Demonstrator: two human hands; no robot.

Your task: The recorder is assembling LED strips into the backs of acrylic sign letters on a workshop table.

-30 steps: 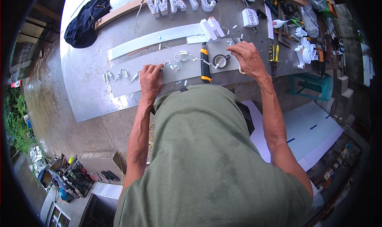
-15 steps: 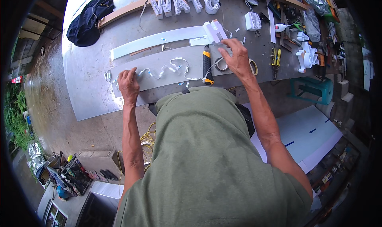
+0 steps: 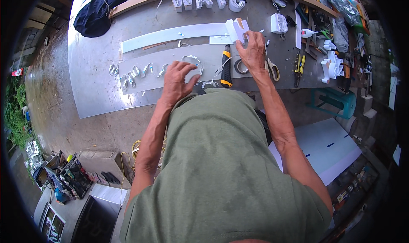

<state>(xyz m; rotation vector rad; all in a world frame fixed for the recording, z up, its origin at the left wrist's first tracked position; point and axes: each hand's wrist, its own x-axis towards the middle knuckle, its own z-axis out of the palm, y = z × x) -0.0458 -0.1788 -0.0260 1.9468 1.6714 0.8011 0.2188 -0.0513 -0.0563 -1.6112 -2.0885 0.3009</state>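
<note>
Firstly, left hand (image 3: 175, 81): open, fingers curved, at eleven o'clock, beside white module strand (image 3: 163, 69) strung across counter (image 3: 100, 72), ten to twelve o'clock. Right hand (image 3: 254, 55): one o'clock, fingertips at white block letter (image 3: 234, 30); grip cannot be told. Black-and-yellow cutter (image 3: 226, 67): between hands.

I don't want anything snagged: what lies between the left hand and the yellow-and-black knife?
In the head view, part of the wired string of small white blocks lies between the left hand and the knife.
</note>
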